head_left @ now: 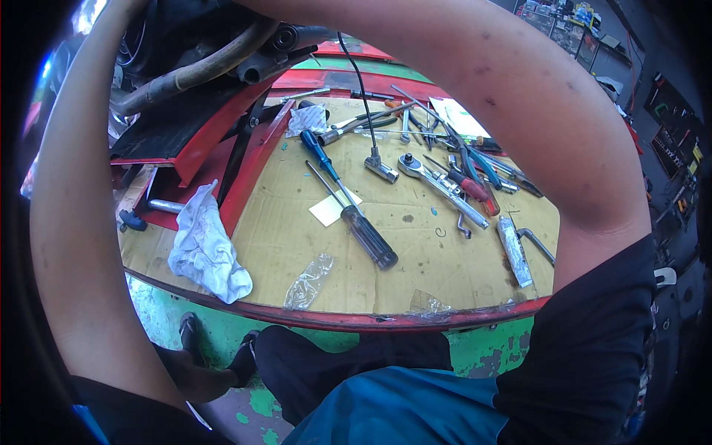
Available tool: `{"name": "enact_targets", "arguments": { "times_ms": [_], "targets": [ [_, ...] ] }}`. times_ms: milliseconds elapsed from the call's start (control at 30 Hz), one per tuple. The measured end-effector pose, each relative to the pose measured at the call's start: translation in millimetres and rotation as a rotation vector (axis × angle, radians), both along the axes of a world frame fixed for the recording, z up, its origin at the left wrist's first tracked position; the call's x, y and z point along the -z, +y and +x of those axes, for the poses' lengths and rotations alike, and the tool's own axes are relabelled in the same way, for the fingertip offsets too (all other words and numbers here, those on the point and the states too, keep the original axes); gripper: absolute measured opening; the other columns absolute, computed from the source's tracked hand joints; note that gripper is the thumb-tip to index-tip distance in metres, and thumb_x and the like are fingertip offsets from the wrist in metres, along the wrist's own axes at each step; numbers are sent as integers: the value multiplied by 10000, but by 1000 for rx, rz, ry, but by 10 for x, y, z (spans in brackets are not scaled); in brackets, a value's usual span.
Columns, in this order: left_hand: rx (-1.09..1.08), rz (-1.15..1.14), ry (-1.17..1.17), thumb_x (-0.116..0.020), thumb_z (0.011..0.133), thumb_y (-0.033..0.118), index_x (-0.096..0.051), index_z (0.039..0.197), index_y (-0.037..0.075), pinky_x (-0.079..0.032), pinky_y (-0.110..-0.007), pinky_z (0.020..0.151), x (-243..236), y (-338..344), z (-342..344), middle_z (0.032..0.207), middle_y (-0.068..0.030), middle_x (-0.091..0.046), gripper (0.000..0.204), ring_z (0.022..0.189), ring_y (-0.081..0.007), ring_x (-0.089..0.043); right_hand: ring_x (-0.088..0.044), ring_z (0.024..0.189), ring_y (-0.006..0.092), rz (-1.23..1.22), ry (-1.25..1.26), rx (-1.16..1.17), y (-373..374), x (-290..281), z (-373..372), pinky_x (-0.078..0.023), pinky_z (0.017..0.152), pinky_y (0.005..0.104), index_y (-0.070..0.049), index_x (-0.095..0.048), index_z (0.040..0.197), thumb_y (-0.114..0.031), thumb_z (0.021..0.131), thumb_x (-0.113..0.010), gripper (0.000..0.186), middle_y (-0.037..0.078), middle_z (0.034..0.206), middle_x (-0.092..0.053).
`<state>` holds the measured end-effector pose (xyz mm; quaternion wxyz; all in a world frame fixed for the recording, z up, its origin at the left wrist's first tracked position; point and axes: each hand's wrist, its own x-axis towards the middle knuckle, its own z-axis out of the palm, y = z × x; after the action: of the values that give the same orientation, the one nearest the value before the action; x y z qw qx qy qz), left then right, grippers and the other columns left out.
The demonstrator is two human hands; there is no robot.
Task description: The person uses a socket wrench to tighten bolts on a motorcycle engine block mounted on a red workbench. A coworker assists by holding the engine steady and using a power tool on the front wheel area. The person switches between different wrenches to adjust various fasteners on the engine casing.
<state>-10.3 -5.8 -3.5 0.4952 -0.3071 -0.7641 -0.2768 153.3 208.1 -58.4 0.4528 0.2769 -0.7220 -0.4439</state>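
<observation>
Both of my arms arch up along the left and right sides of the frame and pass out of view at the top, so my hands are not visible and I cannot tell whether they are released, clenched or gripping anything. Nothing on the worktop (415, 285) is being handled right now. Judging from the spread, the work looks mid-way: tools lie scattered, not put away. A black-handled screwdriver (357, 220) lies near the centre, a blue-handled screwdriver (320, 154) just above it, and a ratchet wrench (437, 181) to their right among pliers and other tools toward the upper right. A crumpled white rag (205, 248) sits at the left edge, and a clear plastic wrapper (309, 282) near the front rim. In the upper left, dark pipes (200, 70) of some machine sit on red metal, closest to where my arms lead.
</observation>
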Motion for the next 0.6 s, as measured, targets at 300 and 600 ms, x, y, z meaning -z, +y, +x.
{"name": "enact_targets", "arguments": {
  "times_ms": [300,600],
  "targets": [
    [26,43,-12,-450,1003,595,-539,1394,-125,-372,-483,1172,-14,-32,-89,1440,-340,-535,824,1370,-454,-497,-766,794,276,-18,-14,29,72,-81,52,-603,702,393,-130,-777,756,-149,823,-654,141,105,821,-767],
    [24,23,-23,-472,1009,583,-549,1366,-145,-397,-487,1147,25,-68,-78,1397,-359,-560,814,1333,-464,-527,-762,794,277,0,-1,-40,-18,-59,-140,-602,707,389,-127,-778,762,-149,826,-658,138,108,824,-767]
  ]
}}
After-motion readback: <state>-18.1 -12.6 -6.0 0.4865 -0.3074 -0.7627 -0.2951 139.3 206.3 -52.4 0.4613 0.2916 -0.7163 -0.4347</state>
